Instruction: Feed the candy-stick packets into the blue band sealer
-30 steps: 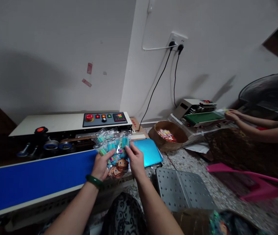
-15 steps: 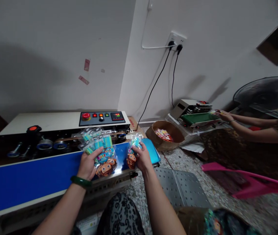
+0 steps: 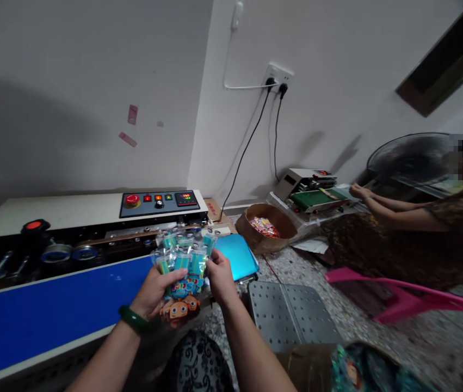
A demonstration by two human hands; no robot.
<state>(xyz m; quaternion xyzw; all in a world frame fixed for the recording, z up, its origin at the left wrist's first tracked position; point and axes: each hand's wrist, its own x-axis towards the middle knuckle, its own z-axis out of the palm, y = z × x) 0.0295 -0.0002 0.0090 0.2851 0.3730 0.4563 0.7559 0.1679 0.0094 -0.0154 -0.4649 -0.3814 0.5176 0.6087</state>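
Your left hand [image 3: 152, 294] grips the fanned stack of candy packets [image 3: 182, 261] from below, above the sealer's blue belt [image 3: 51, 305]; your right hand [image 3: 220, 277] pinches its right edge, likely keeping them squared.

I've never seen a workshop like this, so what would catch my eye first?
Probably the fan of clear packets with cartoon faces, held in the left hand and right hand at the centre. Behind them runs a long machine's bright blue belt, and at the right another person's hands reach to a smaller green-belted machine.
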